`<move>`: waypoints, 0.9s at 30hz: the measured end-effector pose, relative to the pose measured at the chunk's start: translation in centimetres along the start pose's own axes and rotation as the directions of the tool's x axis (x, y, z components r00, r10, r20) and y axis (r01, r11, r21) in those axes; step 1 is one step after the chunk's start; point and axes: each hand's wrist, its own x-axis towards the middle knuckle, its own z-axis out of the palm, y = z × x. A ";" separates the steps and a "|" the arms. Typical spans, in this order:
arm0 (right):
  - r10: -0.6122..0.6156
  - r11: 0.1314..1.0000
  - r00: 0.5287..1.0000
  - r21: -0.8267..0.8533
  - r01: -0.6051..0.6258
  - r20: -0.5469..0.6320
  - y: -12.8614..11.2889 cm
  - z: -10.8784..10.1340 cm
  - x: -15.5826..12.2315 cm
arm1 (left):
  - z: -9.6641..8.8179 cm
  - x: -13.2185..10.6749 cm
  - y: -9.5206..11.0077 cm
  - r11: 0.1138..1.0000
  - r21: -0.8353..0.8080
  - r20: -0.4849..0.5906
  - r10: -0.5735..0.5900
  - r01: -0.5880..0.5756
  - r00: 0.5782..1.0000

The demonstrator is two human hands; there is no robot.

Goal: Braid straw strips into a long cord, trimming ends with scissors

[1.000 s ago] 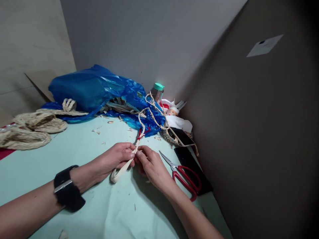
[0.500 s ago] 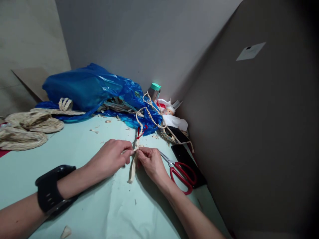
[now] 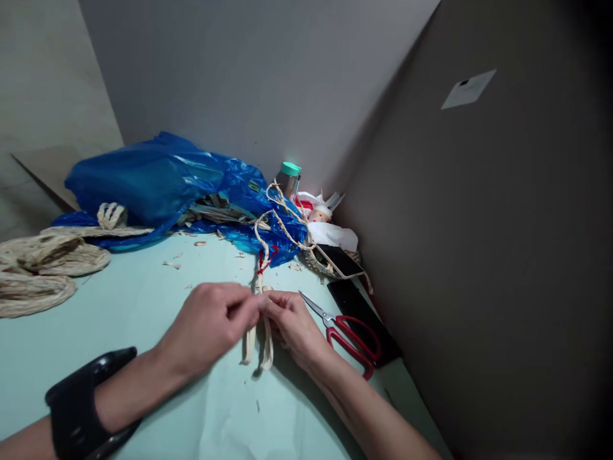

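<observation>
My left hand (image 3: 218,326) and my right hand (image 3: 294,326) meet over the lower end of a pale braided cord (image 3: 262,241). Fingers of both are pinched on its fibre strands. Two loose strand ends (image 3: 266,358) hang down below the fingertips onto the table. Just above my hands, a red tie (image 3: 261,263) is wrapped around the cord. From there the cord curls up over the blue plastic. The exact crossing of the strands is hidden by my fingers. Scissors with red handles (image 3: 352,338) lie beside my right hand, untouched.
A blue plastic bag (image 3: 138,172) with dry fibre inside lies at the back. Coiled pale fibre bundles (image 3: 33,268) rest at left. A bottle with a green cap (image 3: 290,176), a phone-like dark slab (image 3: 341,259) and another black slab (image 3: 359,313) stand or lie near the right partition (image 3: 479,255).
Both hands have come together at the fingertips, and the left has moved slightly down. Two separate strand ends now hang below, where one bundle showed before. The view has shifted a little.
</observation>
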 end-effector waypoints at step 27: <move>-0.164 0.582 0.986 -0.803 0.126 0.036 -0.8 0.4 -1.5 | 1.2 1.7 -3.0 0.815 -0.438 0.376 -0.218 0.380 0.901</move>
